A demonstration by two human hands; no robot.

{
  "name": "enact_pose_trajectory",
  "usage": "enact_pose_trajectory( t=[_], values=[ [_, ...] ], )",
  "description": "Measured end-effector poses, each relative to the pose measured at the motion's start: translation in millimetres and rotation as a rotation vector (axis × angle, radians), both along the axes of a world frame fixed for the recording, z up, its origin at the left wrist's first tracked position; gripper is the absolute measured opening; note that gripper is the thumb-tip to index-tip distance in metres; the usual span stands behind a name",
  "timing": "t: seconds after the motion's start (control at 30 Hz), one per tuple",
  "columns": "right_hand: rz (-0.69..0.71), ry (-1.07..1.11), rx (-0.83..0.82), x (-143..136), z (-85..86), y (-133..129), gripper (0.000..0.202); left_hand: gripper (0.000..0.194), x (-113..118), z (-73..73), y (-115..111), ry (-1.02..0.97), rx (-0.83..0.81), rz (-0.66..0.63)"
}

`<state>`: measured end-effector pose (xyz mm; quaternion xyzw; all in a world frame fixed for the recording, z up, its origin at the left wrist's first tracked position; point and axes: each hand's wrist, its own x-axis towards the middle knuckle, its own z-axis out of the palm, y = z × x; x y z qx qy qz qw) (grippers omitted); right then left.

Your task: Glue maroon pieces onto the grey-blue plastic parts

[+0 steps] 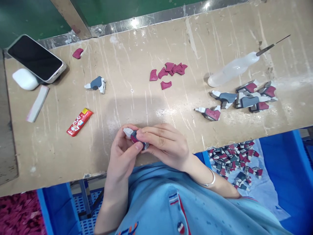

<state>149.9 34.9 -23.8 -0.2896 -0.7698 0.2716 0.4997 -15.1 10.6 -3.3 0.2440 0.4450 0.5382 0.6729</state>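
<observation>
Phone (pixel 36 58) lies left of squeeze bottle (pixel 232 70).

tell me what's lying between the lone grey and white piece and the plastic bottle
A small group of loose maroon pieces lies between the grey and white piece and the bottle, seen in the head view.

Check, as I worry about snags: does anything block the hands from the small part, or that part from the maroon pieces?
Nothing visible does: the left hand and right hand hold the small part, with only fingers between it and the maroon pieces.
</observation>
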Motion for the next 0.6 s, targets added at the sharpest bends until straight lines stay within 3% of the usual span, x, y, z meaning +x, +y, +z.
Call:
enact_pose_trajectory(
  t=[0.6],
  values=[
    [-0.026, -0.031, 0.018, -5.4, -1.7, -4.8, 0.038, 0.042, 4.6, 2.6, 0.1, -0.023, -0.086, 0.065]
  ],
)
